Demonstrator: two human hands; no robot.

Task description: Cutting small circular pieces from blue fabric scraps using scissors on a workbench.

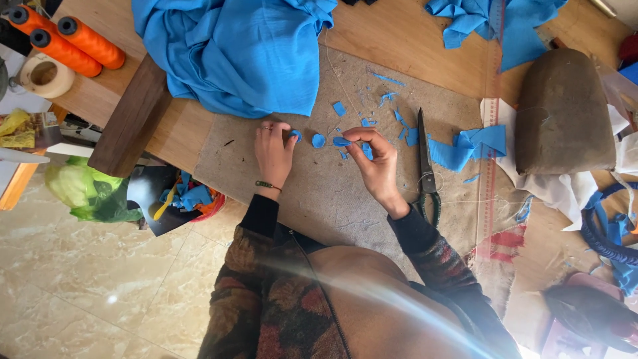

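My left hand rests on the brown work mat with its fingertips pinching a small round blue fabric piece. My right hand holds another small blue fabric piece between thumb and fingers. Two more blue rounds, a first blue round and a second blue round, lie on the mat between the hands. Both wrists wear dark patterned sleeves.
Scissors with green handles lie right of my right hand, next to blue scraps. A large blue cloth is heaped at the back. Orange thread cones are far left. A brown rounded block and a ruler lie right.
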